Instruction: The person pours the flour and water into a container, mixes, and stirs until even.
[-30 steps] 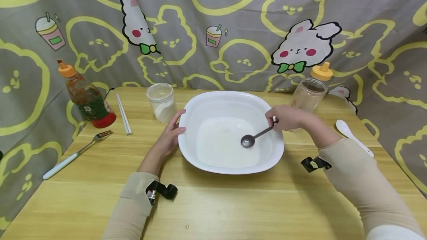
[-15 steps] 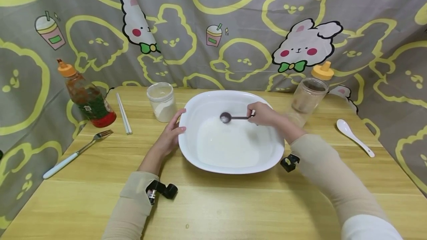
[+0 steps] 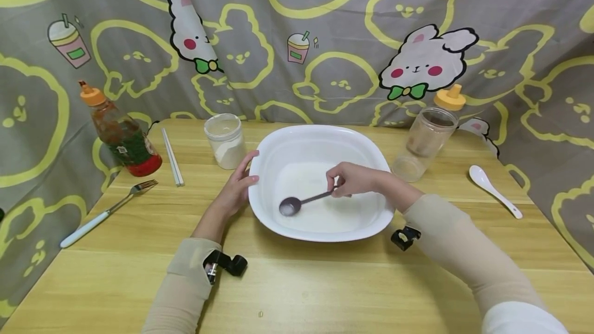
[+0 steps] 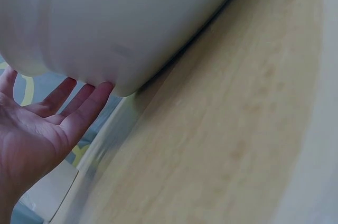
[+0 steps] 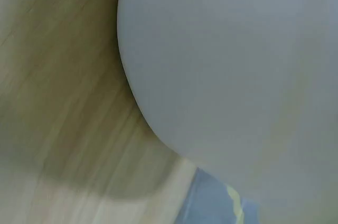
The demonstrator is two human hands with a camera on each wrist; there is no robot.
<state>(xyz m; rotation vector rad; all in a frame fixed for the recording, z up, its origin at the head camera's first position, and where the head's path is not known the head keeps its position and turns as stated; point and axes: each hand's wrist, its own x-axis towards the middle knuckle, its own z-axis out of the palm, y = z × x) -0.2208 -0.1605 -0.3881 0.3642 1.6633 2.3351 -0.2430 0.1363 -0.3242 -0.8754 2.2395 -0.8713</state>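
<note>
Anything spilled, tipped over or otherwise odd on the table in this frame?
Nothing stands out. The white bowl sits level, its white contents inside; the right hand holds the metal spoon in it, the left hand rests on its rim. No spills show.

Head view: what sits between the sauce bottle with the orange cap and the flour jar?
A pair of white chopsticks lies on the wooden table between the sauce bottle and the flour jar, visible in the head view.

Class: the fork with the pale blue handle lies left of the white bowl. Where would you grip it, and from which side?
Grip the fork by its long pale handle, coming from above at the near left end: it lies flat on the table, tines pointing away toward the chopsticks, with bare wood around the handle.
</note>
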